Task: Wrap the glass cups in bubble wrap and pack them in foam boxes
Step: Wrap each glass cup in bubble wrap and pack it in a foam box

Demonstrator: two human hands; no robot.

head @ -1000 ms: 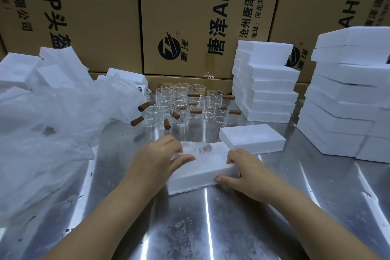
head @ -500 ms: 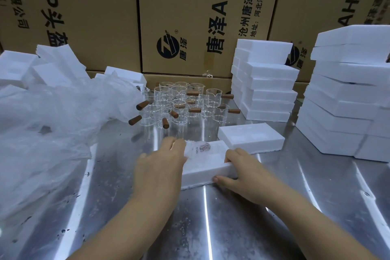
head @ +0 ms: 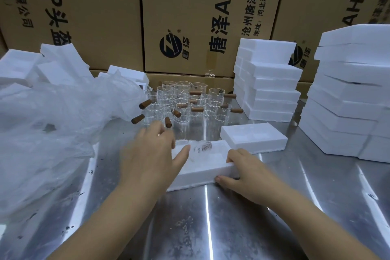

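Note:
A white foam box point(head: 207, 170) lies open on the steel table point(head: 253, 217) in front of me, with a bubble-wrapped glass cup point(head: 200, 147) lying in its cavity. My right hand point(head: 244, 173) grips the box's right end, thumb on the front side. My left hand point(head: 152, 154) hovers blurred over the box's left end, fingers spread, thumb touching the wrap. A foam lid point(head: 253, 137) lies just behind to the right. Several glass cups with wooden handles point(head: 185, 103) stand further back.
A heap of bubble wrap point(head: 52, 129) covers the left side, with loose foam pieces point(head: 25, 65) behind it. Stacks of foam boxes stand at the back right point(head: 268, 80) and far right point(head: 348, 95). Cardboard cartons point(head: 190, 17) wall the back.
My left hand has lifted off the box's left end and moved up and back toward the cups. My right hand keeps its grip on the box, which stayed put.

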